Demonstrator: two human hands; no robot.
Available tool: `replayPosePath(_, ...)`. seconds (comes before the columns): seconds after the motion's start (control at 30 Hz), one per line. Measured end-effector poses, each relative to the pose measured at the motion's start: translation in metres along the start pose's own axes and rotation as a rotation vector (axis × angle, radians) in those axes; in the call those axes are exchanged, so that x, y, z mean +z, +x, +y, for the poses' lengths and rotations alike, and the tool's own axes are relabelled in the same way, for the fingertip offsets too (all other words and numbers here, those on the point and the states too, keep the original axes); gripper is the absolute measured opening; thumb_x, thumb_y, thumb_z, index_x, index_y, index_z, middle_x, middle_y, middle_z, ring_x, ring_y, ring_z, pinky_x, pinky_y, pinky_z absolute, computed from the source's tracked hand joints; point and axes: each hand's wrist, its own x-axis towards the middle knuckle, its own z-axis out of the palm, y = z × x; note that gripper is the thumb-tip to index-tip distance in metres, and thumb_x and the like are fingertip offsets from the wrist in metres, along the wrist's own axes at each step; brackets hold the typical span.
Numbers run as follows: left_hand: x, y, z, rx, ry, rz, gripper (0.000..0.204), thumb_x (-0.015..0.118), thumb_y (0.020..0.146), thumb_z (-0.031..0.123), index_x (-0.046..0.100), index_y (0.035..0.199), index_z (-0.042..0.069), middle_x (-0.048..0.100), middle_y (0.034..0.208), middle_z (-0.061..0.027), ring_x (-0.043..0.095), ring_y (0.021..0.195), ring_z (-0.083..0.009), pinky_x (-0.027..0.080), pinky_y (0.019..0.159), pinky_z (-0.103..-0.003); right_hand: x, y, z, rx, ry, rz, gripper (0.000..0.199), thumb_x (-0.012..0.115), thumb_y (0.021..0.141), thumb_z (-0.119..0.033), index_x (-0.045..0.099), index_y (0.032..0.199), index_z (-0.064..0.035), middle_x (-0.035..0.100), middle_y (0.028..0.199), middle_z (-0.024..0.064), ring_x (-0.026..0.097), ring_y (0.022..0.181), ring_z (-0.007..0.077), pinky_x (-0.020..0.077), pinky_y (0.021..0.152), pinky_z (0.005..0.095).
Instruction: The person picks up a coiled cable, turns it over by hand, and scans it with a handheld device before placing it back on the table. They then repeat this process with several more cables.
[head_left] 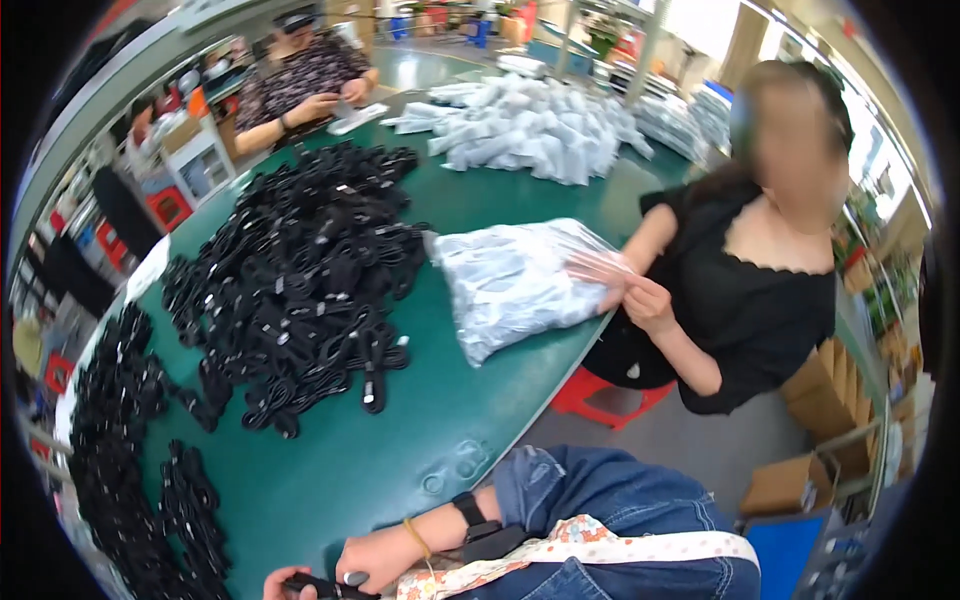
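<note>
At the lower edge, my right hand (375,558) is closed on a bundled black cable (328,588). My left hand (277,584) pinches the cable's other end, though most of this hand is cut off by the picture's edge. Both hands are at the near side of the green table (400,450). Beyond them lies a big heap of coiled black cables (290,280), some with small pale ties or tips. More black cable bundles (190,495) lie to the left of my hands.
On the right, a co-worker (740,270) grips a clear plastic bag (530,280) of pale packets. Another person (300,85) handles something small at the far side. A pile of whitish packets (540,120) lies at the back. A red stool (610,400) and cardboard boxes (785,485) stand right.
</note>
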Motion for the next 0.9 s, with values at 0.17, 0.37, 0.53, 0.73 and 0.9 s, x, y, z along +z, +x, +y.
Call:
replayPosePath(0.17,0.021,-0.010,0.003,0.079,0.028,-0.005,0.029,0.056,0.074,-0.001,0.048,0.101,-0.001,0.054,0.096,-0.0096,0.052,0.086,-0.0172,0.043,0.076,-0.028,0.009,-0.010,0.008,-0.145,-0.043,0.030,0.018,0.055,0.059,-0.017,0.050,0.059,0.0005,0.048,0.053,0.0182,0.045,0.046,0.0280,0.0353,0.047,0.0383)
replayPosePath(0.37,0.021,-0.019,-0.007,-0.020,0.082,-0.052,0.028,0.054,0.076,-0.001,0.048,0.103,-0.002,0.053,0.099,-0.0110,0.051,0.089,-0.0179,0.042,0.078,-0.029,0.006,-0.022,0.005,-0.099,-0.238,0.001,0.022,0.056,0.060,-0.023,0.056,0.063,-0.0011,0.052,0.060,0.0199,0.051,0.056,0.0340,0.0396,0.053,0.0421)
replayPosePath(0.53,0.013,-0.016,-0.019,-0.035,0.024,-0.106,0.029,0.053,0.077,0.001,0.047,0.106,0.001,0.053,0.102,-0.0107,0.051,0.090,-0.0184,0.042,0.079,-0.029,-0.017,-0.029,-0.026,0.095,-0.316,-0.068,0.016,0.053,0.061,-0.015,0.055,0.068,-0.0002,0.055,0.065,0.0182,0.053,0.059,0.0346,0.0425,0.053,0.0403)
replayPosePath(0.73,0.004,-0.026,-0.023,0.134,0.021,0.048,0.021,0.055,0.064,-0.002,0.052,0.084,-0.002,0.053,0.086,-0.0113,0.050,0.084,-0.0175,0.039,0.076,-0.028,-0.030,-0.025,-0.019,0.057,-0.270,-0.131,0.017,0.053,0.062,-0.016,0.057,0.069,-0.0003,0.054,0.059,0.0184,0.054,0.059,0.0363,0.0435,0.055,0.0423)
replayPosePath(0.9,-0.017,-0.037,-0.050,0.297,-0.248,0.104,0.031,0.061,0.067,0.009,0.048,0.095,0.000,0.048,0.096,-0.0101,0.048,0.085,-0.0177,0.038,0.076,-0.027,-0.025,0.018,-0.033,0.204,0.001,-0.172,0.027,0.054,0.075,-0.024,0.056,0.090,-0.0019,0.053,0.059,0.0115,0.051,0.049,0.0222,0.0418,0.047,0.0331)
